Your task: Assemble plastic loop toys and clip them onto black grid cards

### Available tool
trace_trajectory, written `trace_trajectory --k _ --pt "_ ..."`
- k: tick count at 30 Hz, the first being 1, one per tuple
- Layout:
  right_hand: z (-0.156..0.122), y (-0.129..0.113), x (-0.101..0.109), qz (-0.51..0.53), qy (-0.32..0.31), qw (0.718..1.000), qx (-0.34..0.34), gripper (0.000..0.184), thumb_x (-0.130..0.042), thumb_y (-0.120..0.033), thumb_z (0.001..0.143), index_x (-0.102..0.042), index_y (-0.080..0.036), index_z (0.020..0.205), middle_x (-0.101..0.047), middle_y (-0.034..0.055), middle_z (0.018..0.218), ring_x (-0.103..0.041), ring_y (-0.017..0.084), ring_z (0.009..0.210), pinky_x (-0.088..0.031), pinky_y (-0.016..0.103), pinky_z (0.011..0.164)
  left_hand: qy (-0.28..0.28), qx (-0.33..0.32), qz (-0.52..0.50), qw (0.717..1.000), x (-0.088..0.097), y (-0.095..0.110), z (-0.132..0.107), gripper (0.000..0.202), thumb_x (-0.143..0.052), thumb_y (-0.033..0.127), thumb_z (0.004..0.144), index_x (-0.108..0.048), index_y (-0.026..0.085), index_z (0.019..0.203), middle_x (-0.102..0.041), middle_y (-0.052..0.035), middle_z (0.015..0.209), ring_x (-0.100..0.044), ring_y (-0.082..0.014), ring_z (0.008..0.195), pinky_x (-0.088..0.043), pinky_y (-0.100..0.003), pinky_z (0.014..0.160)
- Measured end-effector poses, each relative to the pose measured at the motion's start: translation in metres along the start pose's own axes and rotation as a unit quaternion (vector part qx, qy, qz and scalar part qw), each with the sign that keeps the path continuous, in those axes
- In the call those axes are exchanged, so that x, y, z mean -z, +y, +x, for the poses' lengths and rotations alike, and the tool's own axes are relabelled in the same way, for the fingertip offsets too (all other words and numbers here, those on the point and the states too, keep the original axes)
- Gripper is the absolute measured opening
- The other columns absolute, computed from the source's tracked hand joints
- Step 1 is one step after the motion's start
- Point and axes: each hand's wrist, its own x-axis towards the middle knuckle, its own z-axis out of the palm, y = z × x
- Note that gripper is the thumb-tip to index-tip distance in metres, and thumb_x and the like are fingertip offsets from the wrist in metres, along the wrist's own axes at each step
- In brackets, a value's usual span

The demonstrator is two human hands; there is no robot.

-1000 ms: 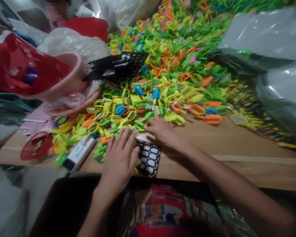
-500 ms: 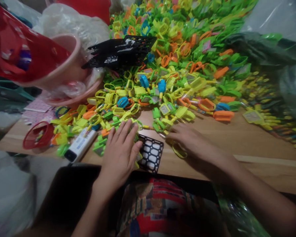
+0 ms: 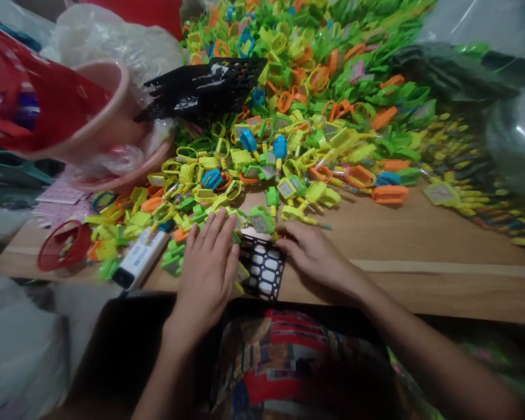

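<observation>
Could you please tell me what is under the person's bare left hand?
Beside the thumb of the bare left hand, part of a black, rectangular, grid-patterned panel and some yellow plastic show. Whatever lies directly beneath the palm is covered and cannot be seen.

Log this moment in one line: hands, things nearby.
left hand: open, palm down, left of black grid | right hand: fingertips at green plastic piece, hold unclear | nearby: heap of colourful pieces, red basket, table

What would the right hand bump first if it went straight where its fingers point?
Probably the green watch-shaped piece with the grey face, just beyond the right hand's fingertips. They may already touch it; depth is hard to judge here.
</observation>
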Motion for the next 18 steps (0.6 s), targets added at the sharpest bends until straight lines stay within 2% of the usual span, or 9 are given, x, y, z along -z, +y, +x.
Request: trace_trajectory --k 3,7,13,16,18 --pt "-0.001 -0.01 -0.025 0.097 -0.03 0.995 -0.001 0.023 -0.05 -0.009 0.091 -0.063 -0.02 0.106 -0.071 0.0043 0.095 -0.064 0.02 0.086 -0.046 0.028 0.077 0.003 -0.002 -0.005 1.0 -0.001 -0.001 0.0 0.051 -0.034 0.03 0.105 -0.039 0.019 0.154 -0.035 -0.0113 0.165 -0.031 -0.0237 0.154 -0.019 -0.055 0.127" --pt "0.002 -0.01 -0.05 0.106 -0.028 0.994 0.005 0.027 -0.048 -0.002 0.083 -0.061 -0.019 0.098 -0.069 0.0038 0.089 -0.063 0.019 0.083 -0.046 0.027 0.076 -0.004 -0.008 -0.008 1.0 -0.002 -0.001 -0.001 0.051 -0.033 0.027 0.104 -0.037 0.02 0.155 -0.036 -0.0104 0.165 -0.028 -0.0238 0.155 -0.017 -0.055 0.128" --pt "-0.001 0.002 -0.067 0.023 -0.035 0.993 0.108 0.046 -0.043 0.006 0.065 -0.056 -0.019 0.101 -0.065 0.0091 0.098 -0.06 0.024 0.094 -0.048 0.033 0.084 -0.025 0.003 -0.011 1.0 0.004 0.001 -0.003 0.052 -0.029 0.035 0.107 -0.034 0.021 0.157 -0.034 -0.0109 0.166 -0.024 -0.0235 0.157 -0.018 -0.055 0.128" --pt "0.0 0.0 -0.072 -0.02 -0.057 0.99 0.131 0.04 -0.046 0.004 0.065 -0.054 -0.02 0.097 -0.064 0.0094 0.095 -0.057 0.025 0.091 -0.048 0.036 0.082 -0.06 -0.011 -0.008 0.998 0.012 0.002 0.002 0.058 -0.03 0.045 0.106 -0.032 0.019 0.158 -0.033 -0.0139 0.166 -0.026 -0.0269 0.156 -0.021 -0.059 0.126" --pt "0.004 -0.003 -0.067 -0.019 -0.083 0.989 0.125 0.034 -0.05 0.002 0.068 -0.055 -0.019 0.094 -0.065 0.0095 0.095 -0.057 0.024 0.087 -0.048 0.035 0.08 -0.073 -0.021 0.002 0.997 0.015 0.003 0.008 0.061 -0.032 0.049 0.105 -0.034 0.017 0.157 -0.032 -0.0162 0.166 -0.028 -0.0289 0.155 -0.022 -0.061 0.125"
